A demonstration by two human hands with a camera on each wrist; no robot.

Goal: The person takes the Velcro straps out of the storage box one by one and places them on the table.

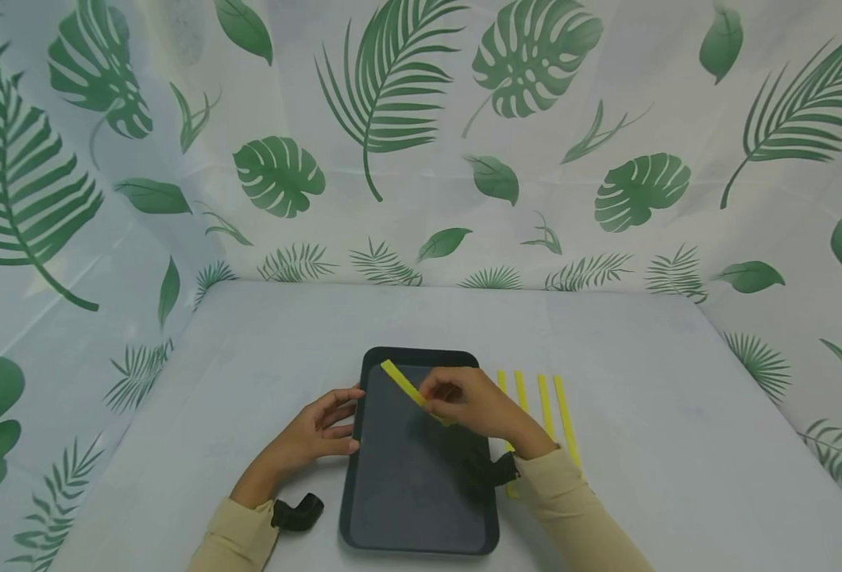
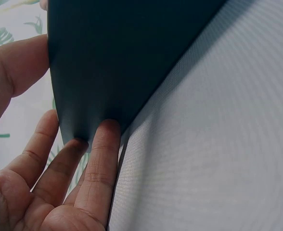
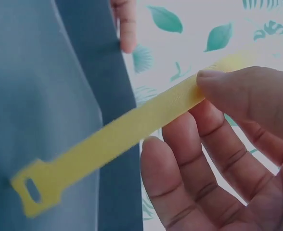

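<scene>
A dark rectangular tray (image 1: pixel 407 500) lies on the white table in the head view. My left hand (image 1: pixel 321 425) is at its left side, and the fingertips touch the outer wall, as the left wrist view shows with the tray wall (image 2: pixel 132 48) close up. Over the tray, my right hand (image 1: pixel 471 401) pinches a yellow hook-and-loop cable tie (image 1: pixel 401 381) between thumb and fingers. In the right wrist view the cable tie (image 3: pixel 117 137) slants down to a wider end with a slot. Its other end runs past the thumb and is blurred.
Several more yellow cable ties (image 1: pixel 546 405) lie side by side on the table, right of the tray and partly behind the right forearm. A black wrist mount (image 1: pixel 298 512) sits by the left sleeve. Leaf-patterned cloth (image 1: pixel 407 206) stands behind the table and at both sides.
</scene>
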